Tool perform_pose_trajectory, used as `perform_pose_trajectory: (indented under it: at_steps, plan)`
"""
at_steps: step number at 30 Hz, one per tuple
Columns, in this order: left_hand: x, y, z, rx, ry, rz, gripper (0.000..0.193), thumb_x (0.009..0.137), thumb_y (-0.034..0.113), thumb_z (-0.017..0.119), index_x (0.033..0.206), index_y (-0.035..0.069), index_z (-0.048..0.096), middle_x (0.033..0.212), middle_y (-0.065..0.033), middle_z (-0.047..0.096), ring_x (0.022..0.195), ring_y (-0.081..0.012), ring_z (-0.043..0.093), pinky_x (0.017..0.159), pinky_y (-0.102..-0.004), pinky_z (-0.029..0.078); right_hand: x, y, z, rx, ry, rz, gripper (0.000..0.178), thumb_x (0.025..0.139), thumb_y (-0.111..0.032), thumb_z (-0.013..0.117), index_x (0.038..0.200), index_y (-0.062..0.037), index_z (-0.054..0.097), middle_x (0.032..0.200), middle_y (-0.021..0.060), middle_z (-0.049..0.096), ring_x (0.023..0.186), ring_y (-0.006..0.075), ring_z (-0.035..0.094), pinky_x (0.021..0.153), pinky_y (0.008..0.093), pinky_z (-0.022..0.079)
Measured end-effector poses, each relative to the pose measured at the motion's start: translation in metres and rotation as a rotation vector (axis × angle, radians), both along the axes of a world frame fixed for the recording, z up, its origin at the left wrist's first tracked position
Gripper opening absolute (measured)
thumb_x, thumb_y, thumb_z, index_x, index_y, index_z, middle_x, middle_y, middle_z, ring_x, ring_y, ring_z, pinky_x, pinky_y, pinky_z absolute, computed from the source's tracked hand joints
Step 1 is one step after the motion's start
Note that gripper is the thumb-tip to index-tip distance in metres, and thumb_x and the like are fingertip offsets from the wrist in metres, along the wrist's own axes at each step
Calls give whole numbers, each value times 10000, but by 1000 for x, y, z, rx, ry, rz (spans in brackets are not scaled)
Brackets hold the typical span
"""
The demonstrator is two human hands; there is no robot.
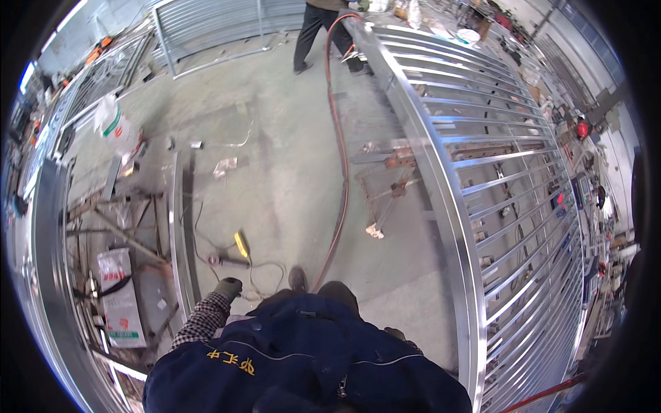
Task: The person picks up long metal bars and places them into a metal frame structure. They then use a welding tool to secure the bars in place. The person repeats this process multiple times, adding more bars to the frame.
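Observation:
My left hand, in a dark grey glove below a checked sleeve, hangs beside my body with its fingers curled in. Nothing shows in it. My right hand is mostly hidden behind my dark blue jacket; only a bit of glove shows, its fingers out of sight. On the floor ahead of my left hand lie what looks like an angle grinder, its cord and a yellow object. To my right stands a large frame of shiny metal bars, apart from my hands.
A red hose runs along the floor toward my feet. Metal rails on a rusty stand and a white sack are at left. Ahead, a person stands near the frame's far end. Another barred panel stands behind.

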State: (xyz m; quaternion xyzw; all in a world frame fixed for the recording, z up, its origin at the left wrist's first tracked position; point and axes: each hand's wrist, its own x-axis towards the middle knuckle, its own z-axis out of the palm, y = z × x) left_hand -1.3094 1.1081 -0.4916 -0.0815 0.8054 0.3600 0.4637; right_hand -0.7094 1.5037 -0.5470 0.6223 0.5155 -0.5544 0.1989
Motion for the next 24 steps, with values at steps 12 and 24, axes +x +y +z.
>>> perform_pose_trajectory:
  at_steps: [12,24]
  plan:
    - [-264,188,-22,55,302,-561,364,965,369,638,1074,59,795,963,-170,790,934,-281,760,853,-423,585,-429,181,13,90,300,329,426,963,-341,614,1184,1,741,1054,157,786,896,280,744,795,419,585]
    - [-449,217,-1,-167,-23,55,281,920,308,691,1069,73,733,1040,-177,782,1014,-314,764,833,-453,590,-881,421,191,317,489,350,509,1008,-408,624,1302,1,702,1037,98,763,922,185,725,883,345,559]
